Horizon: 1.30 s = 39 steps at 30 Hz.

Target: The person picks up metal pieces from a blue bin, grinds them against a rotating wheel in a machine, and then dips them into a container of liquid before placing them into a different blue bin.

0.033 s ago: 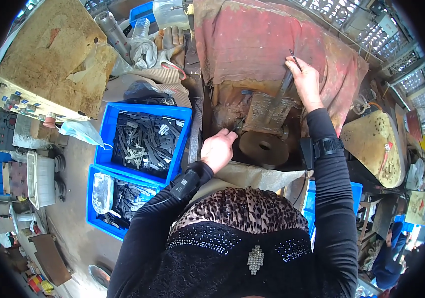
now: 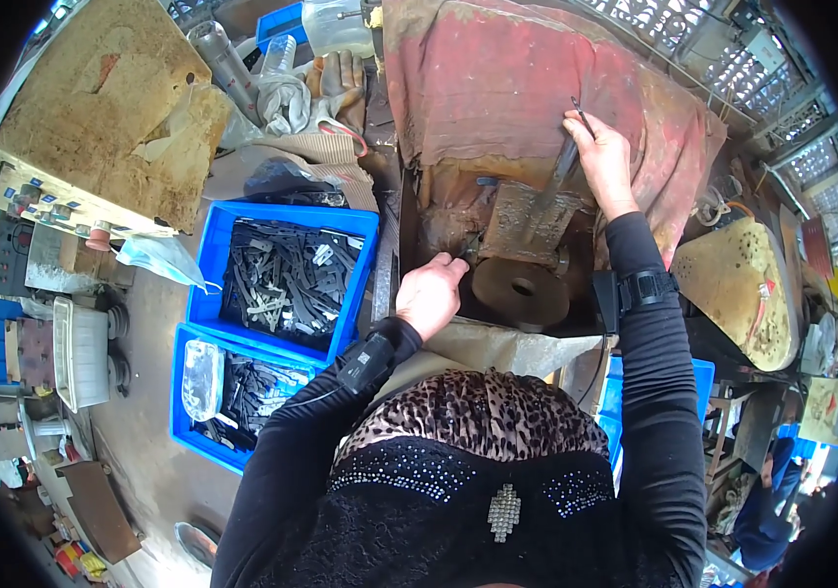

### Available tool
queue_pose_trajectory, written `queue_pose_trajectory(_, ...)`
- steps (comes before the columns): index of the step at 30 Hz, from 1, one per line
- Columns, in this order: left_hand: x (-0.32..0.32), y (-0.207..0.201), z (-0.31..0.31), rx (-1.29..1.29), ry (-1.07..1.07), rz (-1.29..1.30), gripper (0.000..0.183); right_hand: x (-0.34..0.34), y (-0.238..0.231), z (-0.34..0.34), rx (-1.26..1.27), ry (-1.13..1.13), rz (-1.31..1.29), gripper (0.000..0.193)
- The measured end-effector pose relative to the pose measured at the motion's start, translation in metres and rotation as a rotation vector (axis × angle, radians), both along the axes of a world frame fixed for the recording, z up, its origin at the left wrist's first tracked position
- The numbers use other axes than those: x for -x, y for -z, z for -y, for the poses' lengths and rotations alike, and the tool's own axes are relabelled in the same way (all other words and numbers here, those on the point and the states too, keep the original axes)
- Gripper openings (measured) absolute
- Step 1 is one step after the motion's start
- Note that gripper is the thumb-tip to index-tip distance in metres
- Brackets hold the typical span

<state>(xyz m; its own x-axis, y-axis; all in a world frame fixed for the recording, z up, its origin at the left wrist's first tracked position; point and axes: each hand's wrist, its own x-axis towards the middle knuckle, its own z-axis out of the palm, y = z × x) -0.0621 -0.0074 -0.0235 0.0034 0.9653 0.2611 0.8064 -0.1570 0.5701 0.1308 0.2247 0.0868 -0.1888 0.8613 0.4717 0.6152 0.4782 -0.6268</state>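
Note:
My right hand (image 2: 600, 162) is raised over the far right of an open-topped machine box, its fingers pinched round a thin dark rod (image 2: 583, 118). Just below those fingers, a thick grey metal bar (image 2: 563, 171) slants down to a rough, dirt-caked metal block (image 2: 527, 223). My left hand (image 2: 431, 296) is closed at the near left of the box; its fingertips hide whatever they hold. Right beside it lies a round brown wheel (image 2: 497, 304) with a hole in its middle. A stained red cloth (image 2: 507, 83) drapes over the machine's far side.
To the left, two blue bins (image 2: 205, 284) hold many dark strip-like parts; a clear scoop (image 2: 203, 380) lies in the nearer one. A control box with knobs (image 2: 56, 211) and a hanging face mask (image 2: 162, 260) stand farther left. Gloves (image 2: 341, 83) lie beyond the bins. A stained board (image 2: 738, 289) is at right.

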Motion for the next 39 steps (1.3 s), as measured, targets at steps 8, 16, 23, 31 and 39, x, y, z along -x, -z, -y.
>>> queue_pose_trajectory(8,0.0,0.001,0.001,-0.008,-0.016,-0.004,0.022,0.006,0.0,0.004,-0.012,0.105,0.078,0.03)
queue_pose_trajectory(16,0.0,0.002,0.0,-0.017,-0.015,-0.015,0.021,0.016,-0.007,0.009,-0.084,0.181,0.259,0.027)
queue_pose_trajectory(23,-0.001,0.002,0.0,-0.015,-0.022,-0.025,0.021,0.015,-0.008,0.006,-0.072,0.178,0.288,0.028)
queue_pose_trajectory(31,0.0,0.002,0.0,-0.006,-0.015,-0.015,0.019,0.015,-0.009,0.004,-0.024,0.174,0.268,0.029)
queue_pose_trajectory(39,-0.001,0.002,0.0,-0.013,-0.022,-0.03,0.02,0.014,-0.006,0.004,-0.141,0.157,0.255,0.026)
